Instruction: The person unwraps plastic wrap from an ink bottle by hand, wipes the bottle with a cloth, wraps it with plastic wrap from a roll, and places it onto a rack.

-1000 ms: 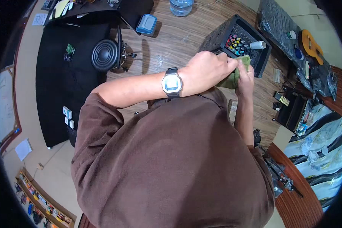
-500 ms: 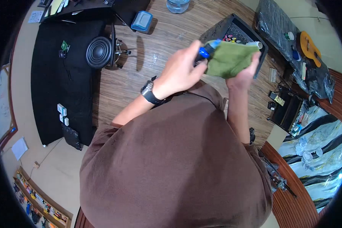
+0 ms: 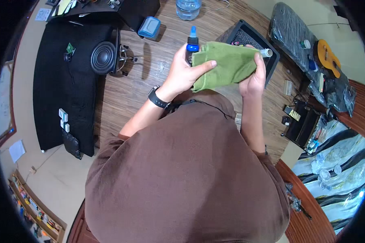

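My left hand (image 3: 181,75) is closed round a small dark bottle (image 3: 192,47) with a blue band and a pointed light-blue tip, which stands upright. Its thumb also pins the left edge of a green cloth (image 3: 227,67). The cloth is spread between both hands, and my right hand (image 3: 254,79) grips its right side, with the thumb at the edge and the other fingers largely hidden behind it. Behind the cloth is a black basket (image 3: 273,60), where a white cylinder (image 3: 266,53) shows beside my right fingertips. Most of the small bottles in the basket are covered by the cloth.
A round black stool (image 3: 105,58) stands at the left by a black-covered surface (image 3: 48,89). On the floor ahead are a blue-lidded container (image 3: 149,27) and a large clear water bottle (image 3: 188,9). A guitar (image 3: 328,56) and an open black case (image 3: 302,123) are at the right.
My hands were together over the cloth and have moved apart, spreading it. The blue bottle came into view in my left hand, then moved left and turned upright.
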